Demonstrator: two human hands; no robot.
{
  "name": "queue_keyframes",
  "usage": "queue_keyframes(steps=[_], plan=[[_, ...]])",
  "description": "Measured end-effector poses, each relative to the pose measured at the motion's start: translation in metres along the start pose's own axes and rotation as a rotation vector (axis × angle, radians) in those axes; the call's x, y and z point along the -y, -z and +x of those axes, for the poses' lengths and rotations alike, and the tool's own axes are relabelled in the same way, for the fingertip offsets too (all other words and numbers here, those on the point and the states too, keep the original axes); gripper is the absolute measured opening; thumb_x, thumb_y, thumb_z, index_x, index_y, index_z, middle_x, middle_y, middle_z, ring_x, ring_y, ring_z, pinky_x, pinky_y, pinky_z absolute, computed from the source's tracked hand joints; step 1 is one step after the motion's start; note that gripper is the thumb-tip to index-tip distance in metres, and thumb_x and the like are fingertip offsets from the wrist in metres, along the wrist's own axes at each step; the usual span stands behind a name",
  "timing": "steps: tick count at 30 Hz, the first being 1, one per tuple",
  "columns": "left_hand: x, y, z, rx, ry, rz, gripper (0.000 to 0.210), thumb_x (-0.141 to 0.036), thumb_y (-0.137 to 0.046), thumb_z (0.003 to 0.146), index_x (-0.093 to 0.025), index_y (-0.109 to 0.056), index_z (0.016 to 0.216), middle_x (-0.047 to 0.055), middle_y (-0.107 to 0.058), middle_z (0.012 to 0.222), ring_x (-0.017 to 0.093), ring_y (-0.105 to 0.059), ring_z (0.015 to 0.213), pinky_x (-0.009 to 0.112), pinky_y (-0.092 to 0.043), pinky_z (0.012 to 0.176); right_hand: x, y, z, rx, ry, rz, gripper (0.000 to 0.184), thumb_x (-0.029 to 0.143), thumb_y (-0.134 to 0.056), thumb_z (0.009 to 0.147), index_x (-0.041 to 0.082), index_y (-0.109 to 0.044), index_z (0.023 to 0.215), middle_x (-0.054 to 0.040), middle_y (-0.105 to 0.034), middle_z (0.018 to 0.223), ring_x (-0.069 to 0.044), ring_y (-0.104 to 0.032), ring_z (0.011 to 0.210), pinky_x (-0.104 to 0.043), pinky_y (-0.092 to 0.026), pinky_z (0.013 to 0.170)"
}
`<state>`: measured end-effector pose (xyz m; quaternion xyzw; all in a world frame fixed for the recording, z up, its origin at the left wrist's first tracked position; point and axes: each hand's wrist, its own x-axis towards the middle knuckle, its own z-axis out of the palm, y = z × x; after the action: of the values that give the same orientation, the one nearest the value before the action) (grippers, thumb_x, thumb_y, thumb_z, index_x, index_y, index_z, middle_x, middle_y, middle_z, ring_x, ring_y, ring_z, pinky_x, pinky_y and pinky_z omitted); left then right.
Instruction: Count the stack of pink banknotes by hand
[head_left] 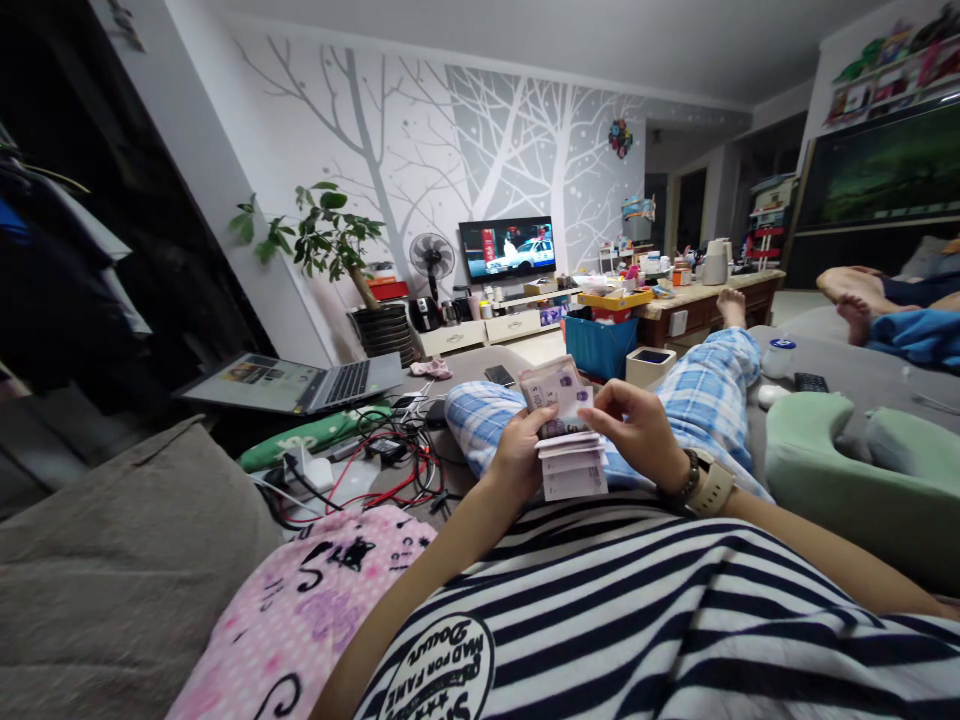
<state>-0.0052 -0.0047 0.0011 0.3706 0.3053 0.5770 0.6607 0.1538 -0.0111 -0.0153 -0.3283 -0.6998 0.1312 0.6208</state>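
Stack of pale pink-purple paper banknotes (568, 440) held over lap, above striped shirt. Left hand (517, 455) clamps stack from below; right hand (634, 425) pinches top notes, peeling upward. Risk: loose grip lets folded notes fan, slip onto grey sofa (840, 370); thin sheets sticking together cause miscount.
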Motion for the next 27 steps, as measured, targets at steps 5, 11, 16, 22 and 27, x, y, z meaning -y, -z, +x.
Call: queue_keyframes(steps=[5,11,16,22,27], plan=[[0.001,0.0,0.0,-0.008,-0.031,0.028,0.016,-0.007,-0.066,0.074,-0.01,-0.075,0.086,0.009,-0.077,0.073,0.023,-0.073,0.067,0.033,-0.058,0.07,-0.013,-0.002,0.007,-0.037,-0.182,0.012,0.045,0.06,-0.067,0.087,0.02,-0.057,0.067,0.0002,-0.06,0.059,-0.014,-0.05,0.056,-0.028,-0.038,0.056],[0.002,0.0,0.001,0.015,-0.011,-0.025,0.02,-0.008,-0.069,0.073,-0.009,-0.076,0.092,0.01,-0.078,0.077,0.029,-0.077,0.082,0.039,-0.06,0.082,-0.02,-0.006,0.01,-0.015,-0.2,-0.008,0.042,0.053,-0.065,0.088,0.021,-0.057,0.063,-0.0004,-0.06,0.057,-0.015,-0.051,0.055,-0.028,-0.038,0.055],[0.002,-0.003,0.003,0.053,0.058,-0.113,0.025,-0.018,-0.061,0.088,-0.008,-0.075,0.106,0.013,-0.08,0.092,0.029,-0.077,0.093,0.041,-0.06,0.09,-0.014,-0.006,0.009,-0.038,-0.158,-0.044,0.037,0.047,-0.063,0.089,0.021,-0.056,0.064,0.0003,-0.057,0.059,-0.014,-0.048,0.057,-0.028,-0.038,0.056],[0.002,-0.005,0.006,0.01,0.092,-0.154,0.03,-0.022,-0.056,0.094,-0.008,-0.074,0.113,0.013,-0.08,0.094,0.028,-0.077,0.093,0.04,-0.06,0.09,-0.003,-0.004,0.006,-0.049,-0.085,-0.067,0.033,0.043,-0.061,0.092,0.022,-0.055,0.067,0.0018,-0.054,0.059,-0.014,-0.047,0.057,-0.028,-0.037,0.056],[0.001,-0.007,0.004,0.03,0.084,-0.136,0.027,-0.022,-0.061,0.089,-0.01,-0.075,0.109,0.011,-0.08,0.091,0.027,-0.077,0.09,0.037,-0.061,0.086,0.001,-0.004,0.004,-0.044,-0.043,-0.077,0.032,0.043,-0.059,0.094,0.021,-0.057,0.07,0.002,-0.054,0.06,-0.014,-0.047,0.057,-0.028,-0.036,0.056]])
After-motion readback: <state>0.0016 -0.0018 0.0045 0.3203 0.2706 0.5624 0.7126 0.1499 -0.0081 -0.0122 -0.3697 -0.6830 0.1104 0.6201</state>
